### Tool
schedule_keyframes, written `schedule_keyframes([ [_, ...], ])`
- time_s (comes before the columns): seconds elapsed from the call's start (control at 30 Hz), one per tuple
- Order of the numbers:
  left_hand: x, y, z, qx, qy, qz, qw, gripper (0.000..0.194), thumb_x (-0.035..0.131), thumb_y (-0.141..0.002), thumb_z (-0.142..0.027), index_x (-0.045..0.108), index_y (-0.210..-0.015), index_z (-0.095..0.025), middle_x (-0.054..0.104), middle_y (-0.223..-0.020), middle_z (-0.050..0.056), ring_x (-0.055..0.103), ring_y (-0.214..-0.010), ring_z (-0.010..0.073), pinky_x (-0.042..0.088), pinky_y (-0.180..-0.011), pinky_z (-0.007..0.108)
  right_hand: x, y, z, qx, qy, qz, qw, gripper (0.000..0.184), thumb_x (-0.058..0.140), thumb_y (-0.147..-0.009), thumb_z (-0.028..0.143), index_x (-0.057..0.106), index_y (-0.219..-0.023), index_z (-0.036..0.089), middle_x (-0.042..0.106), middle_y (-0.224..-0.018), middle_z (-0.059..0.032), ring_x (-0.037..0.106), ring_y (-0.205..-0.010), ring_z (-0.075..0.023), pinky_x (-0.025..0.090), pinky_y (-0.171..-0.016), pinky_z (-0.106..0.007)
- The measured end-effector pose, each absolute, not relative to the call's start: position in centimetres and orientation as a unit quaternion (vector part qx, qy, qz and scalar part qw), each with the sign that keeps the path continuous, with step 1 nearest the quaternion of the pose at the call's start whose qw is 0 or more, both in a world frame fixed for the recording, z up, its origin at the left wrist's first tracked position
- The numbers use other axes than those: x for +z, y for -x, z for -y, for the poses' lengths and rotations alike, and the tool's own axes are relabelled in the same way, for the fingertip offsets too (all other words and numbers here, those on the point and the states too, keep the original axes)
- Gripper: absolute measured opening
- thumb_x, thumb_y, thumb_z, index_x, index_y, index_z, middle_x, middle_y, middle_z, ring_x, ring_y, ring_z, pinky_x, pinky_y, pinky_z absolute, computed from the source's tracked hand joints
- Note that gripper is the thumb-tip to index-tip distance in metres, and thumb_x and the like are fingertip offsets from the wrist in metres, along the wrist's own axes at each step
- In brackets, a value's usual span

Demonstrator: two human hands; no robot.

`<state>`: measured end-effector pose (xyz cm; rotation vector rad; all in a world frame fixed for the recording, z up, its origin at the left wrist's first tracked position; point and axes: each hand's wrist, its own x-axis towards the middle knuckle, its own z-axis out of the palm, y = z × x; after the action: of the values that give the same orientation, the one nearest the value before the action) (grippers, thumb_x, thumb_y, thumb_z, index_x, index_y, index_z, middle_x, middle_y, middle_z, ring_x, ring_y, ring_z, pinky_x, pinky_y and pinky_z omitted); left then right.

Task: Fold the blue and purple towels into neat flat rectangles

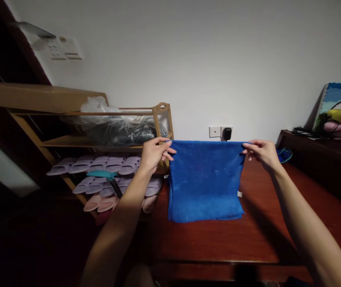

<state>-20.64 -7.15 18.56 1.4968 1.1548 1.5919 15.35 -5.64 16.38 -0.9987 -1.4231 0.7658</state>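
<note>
A bright blue towel (204,179) hangs spread out above a dark red wooden table (257,235), its lower edge near the tabletop. My left hand (154,153) pinches the towel's top left corner. My right hand (261,153) pinches the top right corner. Both hands hold the top edge taut and level. A small white tag shows at the towel's right side.
To the left stands a wooden shoe rack (104,139) with several lilac and pink slippers (98,165) and a plastic-wrapped bundle. A wall socket with a black charger (226,133) is behind the towel. At the right, a dark cabinet (316,155) carries cables and a colourful picture.
</note>
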Motion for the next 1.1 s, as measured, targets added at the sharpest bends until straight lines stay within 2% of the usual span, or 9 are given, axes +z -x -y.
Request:
schedule_keyframes([
  [0.27, 21.2, 21.4, 5.7, 0.659, -0.561, -0.415, 0.281, 0.023, 0.068, -0.074, -0.028, 0.057, -0.085, -0.012, 0.070, -0.060, 0.004, 0.061, -0.038, 0.0129, 0.032, -0.032, 0.013, 19.6, -13.4, 3.7, 0.297, 0.372, 0.614, 0.630, 0.036, 0.079, -0.062, 0.041, 0.065, -0.074, 0.010, 0.070, -0.067, -0.0087, 0.064, -0.054, -0.0147, 0.040, -0.040, -0.019],
  [0.53, 21.5, 22.5, 1.3, 0.670, -0.532, -0.435, 0.279, 0.011, 0.061, -0.080, -0.019, 0.055, -0.087, -0.012, 0.069, -0.060, 0.003, 0.064, -0.043, 0.0122, 0.035, -0.035, 0.011, 19.6, -11.2, -1.1, 0.324, 0.347, 0.578, 0.663, 0.036, 0.080, -0.059, 0.039, 0.063, -0.073, 0.010, 0.069, -0.066, -0.0080, 0.067, -0.059, -0.0164, 0.044, -0.045, -0.020],
  [0.7, 19.3, 22.7, -2.6, 0.680, -0.507, -0.446, 0.286, 0.005, 0.056, -0.083, -0.016, 0.054, -0.087, -0.012, 0.071, -0.070, 0.006, 0.070, -0.062, 0.0154, 0.047, -0.047, 0.017, 17.3, -10.1, -5.2, 0.355, 0.344, 0.555, 0.669, 0.038, 0.081, -0.058, 0.040, 0.061, -0.075, 0.012, 0.069, -0.069, -0.0081, 0.068, -0.063, -0.0168, 0.050, -0.052, -0.023],
  [0.9, 14.9, 23.0, -6.9, 0.664, -0.516, -0.465, 0.278, 0.005, 0.051, -0.086, -0.015, 0.054, -0.089, -0.012, 0.072, -0.091, 0.013, 0.070, -0.079, 0.0164, 0.054, -0.066, 0.025, 12.7, -9.7, -9.3, 0.371, 0.363, 0.567, 0.640, 0.038, 0.077, -0.062, 0.038, 0.061, -0.087, 0.014, 0.071, -0.077, -0.0072, 0.069, -0.076, -0.0185, 0.055, -0.066, -0.029],
  [1.1, 10.2, 23.0, -10.7, 0.606, -0.554, -0.498, 0.280, 0.022, 0.050, -0.084, -0.009, 0.053, -0.105, -0.012, 0.066, -0.114, 0.018, 0.066, -0.099, 0.0209, 0.052, -0.082, 0.036, 8.4, -9.1, -12.1, 0.362, 0.399, 0.615, 0.575, 0.042, 0.068, -0.070, 0.041, 0.060, -0.103, 0.016, 0.070, -0.102, -0.0110, 0.065, -0.098, -0.0234, 0.054, -0.080, -0.037],
])
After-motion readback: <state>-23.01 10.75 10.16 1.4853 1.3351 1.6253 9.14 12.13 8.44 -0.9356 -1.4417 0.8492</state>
